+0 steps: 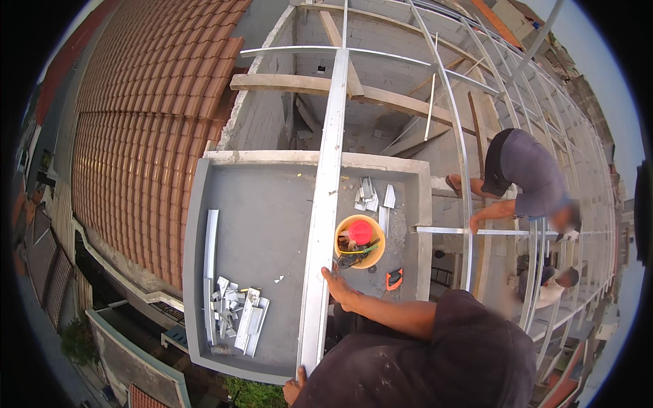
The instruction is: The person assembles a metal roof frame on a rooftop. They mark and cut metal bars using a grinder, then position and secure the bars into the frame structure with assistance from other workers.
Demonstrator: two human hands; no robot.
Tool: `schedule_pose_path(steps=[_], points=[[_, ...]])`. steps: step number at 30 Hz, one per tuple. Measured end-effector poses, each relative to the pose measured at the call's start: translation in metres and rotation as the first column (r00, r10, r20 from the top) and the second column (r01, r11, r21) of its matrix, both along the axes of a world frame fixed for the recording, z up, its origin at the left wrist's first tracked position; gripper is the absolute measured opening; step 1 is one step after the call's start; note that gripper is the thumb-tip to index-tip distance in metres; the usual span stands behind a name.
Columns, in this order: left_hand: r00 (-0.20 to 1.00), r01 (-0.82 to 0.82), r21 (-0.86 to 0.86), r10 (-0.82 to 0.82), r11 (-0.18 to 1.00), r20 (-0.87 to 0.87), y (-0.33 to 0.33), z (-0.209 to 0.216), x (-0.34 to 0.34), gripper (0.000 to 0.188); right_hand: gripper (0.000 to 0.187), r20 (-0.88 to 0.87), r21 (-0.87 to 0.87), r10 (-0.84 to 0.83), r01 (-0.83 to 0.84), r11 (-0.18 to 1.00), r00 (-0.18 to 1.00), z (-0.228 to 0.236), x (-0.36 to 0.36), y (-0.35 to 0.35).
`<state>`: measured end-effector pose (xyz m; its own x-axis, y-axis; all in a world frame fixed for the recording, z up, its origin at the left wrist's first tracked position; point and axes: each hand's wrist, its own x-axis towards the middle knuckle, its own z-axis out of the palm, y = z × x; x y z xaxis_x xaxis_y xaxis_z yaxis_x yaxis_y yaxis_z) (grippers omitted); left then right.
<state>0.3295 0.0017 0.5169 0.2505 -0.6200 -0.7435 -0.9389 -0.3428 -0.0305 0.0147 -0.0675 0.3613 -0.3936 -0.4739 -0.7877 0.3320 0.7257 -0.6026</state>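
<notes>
A long silvery metal channel (320, 231) runs away from me over a grey concrete slab. My left hand (293, 389) is closed on its near end at the lower edge of the view, with most of the fingers hidden. Farther along, my right hand (340, 288) grips the channel's right edge, its arm reaching in from the right. Just beyond that hand stands a yellow bucket (378, 256) holding a red round object (360, 232), dark cable and other items. An orange-and-black tool handle (394, 279) lies on the slab to its right.
Metal offcuts (250, 319) lie at the slab's left, more (366, 194) beyond the bucket. A raised rim (196, 299) borders the slab. A tiled roof (149, 136) slopes at left. Past wooden beams (286, 83) and metal framing, a bent-over person (527, 166) and another person (549, 292) are at right.
</notes>
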Motion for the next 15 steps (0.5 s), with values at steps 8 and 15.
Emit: schedule_pose_path(steps=[8,15], points=[[0.992,0.126,-0.050,-0.126,0.991,0.009,-0.105,0.028,-0.028,0.097,0.086,0.228,0.090,-0.057,0.037,0.995,0.972,0.078,-0.045,-0.082],[0.981,0.193,-0.127,-0.194,0.973,0.007,-0.205,0.042,-0.029,0.095,0.076,0.372,-0.011,-0.230,0.252,0.968,0.899,0.078,-0.066,-0.152]])
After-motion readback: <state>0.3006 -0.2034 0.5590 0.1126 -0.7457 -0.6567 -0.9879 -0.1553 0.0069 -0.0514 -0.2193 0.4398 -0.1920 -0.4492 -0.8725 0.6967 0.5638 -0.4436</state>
